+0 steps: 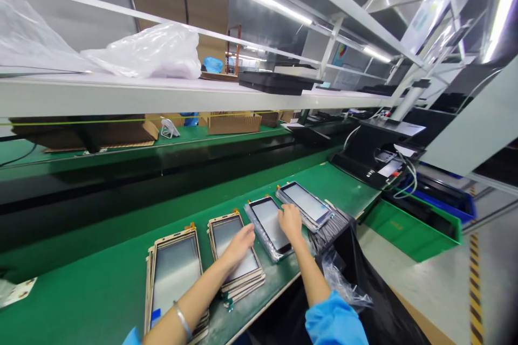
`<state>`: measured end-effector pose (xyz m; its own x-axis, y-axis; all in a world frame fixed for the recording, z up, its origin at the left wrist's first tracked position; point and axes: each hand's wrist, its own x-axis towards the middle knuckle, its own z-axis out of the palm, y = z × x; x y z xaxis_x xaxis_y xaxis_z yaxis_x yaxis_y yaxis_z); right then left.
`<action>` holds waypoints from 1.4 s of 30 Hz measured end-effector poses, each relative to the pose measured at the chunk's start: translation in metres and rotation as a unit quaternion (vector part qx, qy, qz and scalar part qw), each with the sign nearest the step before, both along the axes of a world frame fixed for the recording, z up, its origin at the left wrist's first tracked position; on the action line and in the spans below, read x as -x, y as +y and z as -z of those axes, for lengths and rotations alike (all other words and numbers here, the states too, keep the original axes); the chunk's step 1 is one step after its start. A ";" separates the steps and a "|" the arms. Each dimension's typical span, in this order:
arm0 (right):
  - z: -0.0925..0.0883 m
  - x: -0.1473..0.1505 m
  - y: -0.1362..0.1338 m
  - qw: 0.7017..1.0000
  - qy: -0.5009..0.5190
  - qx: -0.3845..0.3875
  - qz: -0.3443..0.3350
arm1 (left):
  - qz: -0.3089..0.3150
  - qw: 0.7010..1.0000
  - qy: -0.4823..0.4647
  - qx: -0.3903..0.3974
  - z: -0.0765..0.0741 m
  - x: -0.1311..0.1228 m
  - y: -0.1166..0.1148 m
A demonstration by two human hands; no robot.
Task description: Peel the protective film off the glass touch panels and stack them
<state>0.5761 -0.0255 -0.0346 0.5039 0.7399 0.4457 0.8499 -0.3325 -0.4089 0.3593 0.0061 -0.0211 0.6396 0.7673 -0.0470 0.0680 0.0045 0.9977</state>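
Several stacks of flat screen panels lie in a row on the green bench [93, 285]. My left hand [239, 243] rests with fingers stretched over the second stack [226, 237], its fingertips reaching toward the third stack [267, 220]. My right hand [290, 222] lies flat on the near right part of that third stack, which sits in clear plastic wrap. Neither hand grips anything. A fourth stack [305, 202] lies just right of my right hand. The nearest stack [175, 269] is by my left forearm, which wears a metal bangle.
A black plastic bag [364, 280] hangs off the bench's right end. Beyond it stand a green bin [408, 229] and a black machine with cables [376, 156]. A conveyor and shelf with cardboard boxes [232, 121] and plastic bags [149, 54] run behind.
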 end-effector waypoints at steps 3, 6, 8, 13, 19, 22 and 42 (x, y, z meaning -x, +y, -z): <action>0.006 0.015 0.000 0.997 -0.033 0.033 -0.054 | -0.017 0.999 -0.003 0.043 0.008 -0.034 0.009; 0.013 0.038 0.007 0.991 -0.060 0.080 -0.093 | -0.054 0.998 0.026 0.017 0.014 -0.048 0.026; 0.014 0.048 0.015 0.986 -0.071 0.109 -0.101 | -0.075 0.995 0.058 -0.037 0.015 -0.048 0.040; 0.007 0.057 0.037 0.978 -0.086 0.162 -0.103 | -0.063 0.957 0.183 -0.216 0.015 -0.030 0.056; 0.000 0.065 0.051 0.972 -0.085 0.202 -0.089 | -0.010 0.883 0.305 -0.355 0.018 -0.027 0.049; -0.001 0.067 0.051 0.969 -0.083 0.215 -0.089 | 0.012 0.857 0.339 -0.387 0.018 -0.030 0.050; 0.021 0.025 0.055 0.967 -0.005 0.204 -0.150 | 0.046 0.818 0.378 -0.431 0.027 -0.030 0.050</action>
<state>0.5509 0.0295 -0.0559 0.2363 0.9676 0.0891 0.9366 -0.2023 -0.2861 0.3888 0.0559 -0.0483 0.7343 0.6743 0.0780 0.6277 -0.7183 0.3000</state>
